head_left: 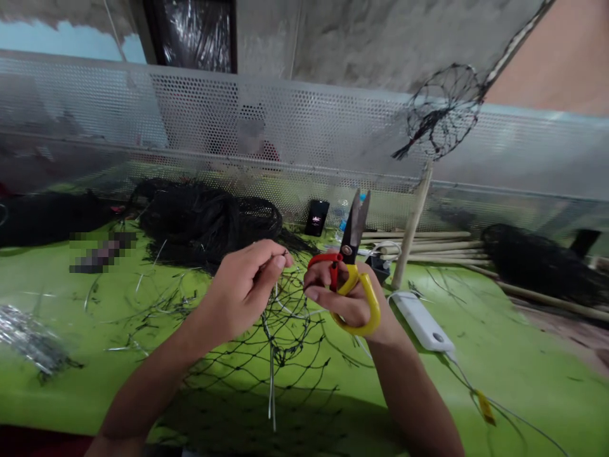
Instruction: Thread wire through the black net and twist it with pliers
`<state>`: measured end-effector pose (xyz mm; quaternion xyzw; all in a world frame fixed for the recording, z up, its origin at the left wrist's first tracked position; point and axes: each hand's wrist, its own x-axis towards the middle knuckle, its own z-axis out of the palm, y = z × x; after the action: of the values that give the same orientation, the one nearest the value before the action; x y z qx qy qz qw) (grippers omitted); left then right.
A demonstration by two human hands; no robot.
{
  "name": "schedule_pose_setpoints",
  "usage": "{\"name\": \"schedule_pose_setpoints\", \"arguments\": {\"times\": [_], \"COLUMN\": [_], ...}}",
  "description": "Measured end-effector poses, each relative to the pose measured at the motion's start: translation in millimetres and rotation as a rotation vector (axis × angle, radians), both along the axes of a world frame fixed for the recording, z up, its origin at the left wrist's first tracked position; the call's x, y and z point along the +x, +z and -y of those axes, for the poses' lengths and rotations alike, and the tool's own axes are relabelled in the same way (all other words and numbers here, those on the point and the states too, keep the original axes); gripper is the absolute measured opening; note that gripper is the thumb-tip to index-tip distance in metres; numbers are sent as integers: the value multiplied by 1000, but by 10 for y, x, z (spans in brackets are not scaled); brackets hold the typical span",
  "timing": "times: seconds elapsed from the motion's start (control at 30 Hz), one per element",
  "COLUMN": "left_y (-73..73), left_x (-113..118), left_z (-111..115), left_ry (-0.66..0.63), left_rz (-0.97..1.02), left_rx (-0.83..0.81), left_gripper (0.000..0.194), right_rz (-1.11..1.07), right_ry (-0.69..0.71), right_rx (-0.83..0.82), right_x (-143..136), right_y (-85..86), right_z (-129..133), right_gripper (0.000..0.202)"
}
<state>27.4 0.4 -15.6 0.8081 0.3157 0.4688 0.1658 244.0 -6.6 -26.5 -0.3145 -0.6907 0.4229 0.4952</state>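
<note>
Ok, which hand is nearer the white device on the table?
Right. The right hand, holding scissors, is just left of the white device; the left hand is farther left.

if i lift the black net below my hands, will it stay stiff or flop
The black net would probably sag, since its thin knotted cords leave wide gaps. It looks light for its spread, with so little material in it. It might snag, given the loose cord ends at its edge.

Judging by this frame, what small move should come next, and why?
Probably turning the scissors down toward the net: the right hand holds them with blades pointing up, away from it, while the left hand is pinched above the net.
</note>
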Motion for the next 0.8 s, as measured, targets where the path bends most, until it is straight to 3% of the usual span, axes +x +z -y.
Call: {"name": "schedule_pose_setpoints", "arguments": {"times": [0.13,0.3,0.43,0.57,0.8], "left_y": [-2,-14,-35,-37,65], "left_x": [28,37,60,63,-65], "left_z": [22,15,24,64,156], "left_ry": [-149,-234,-240,-143,24], "left_rz": [-6,3,9,89,196], "left_rx": [-282,-395,-387,-266,-128], "left_gripper": [28,27,38,34,22], "right_rz": [-6,19,29,8,309], "right_ry": [-108,-188,-188,-139,-54], "right_rx": [25,45,65,85,234], "right_x": [-46,-39,-63,-41,51], "right_y": [-9,-36,4,9,-28], "right_z": [28,57,101,115,105], "right_gripper": [36,36,39,35,51]}}
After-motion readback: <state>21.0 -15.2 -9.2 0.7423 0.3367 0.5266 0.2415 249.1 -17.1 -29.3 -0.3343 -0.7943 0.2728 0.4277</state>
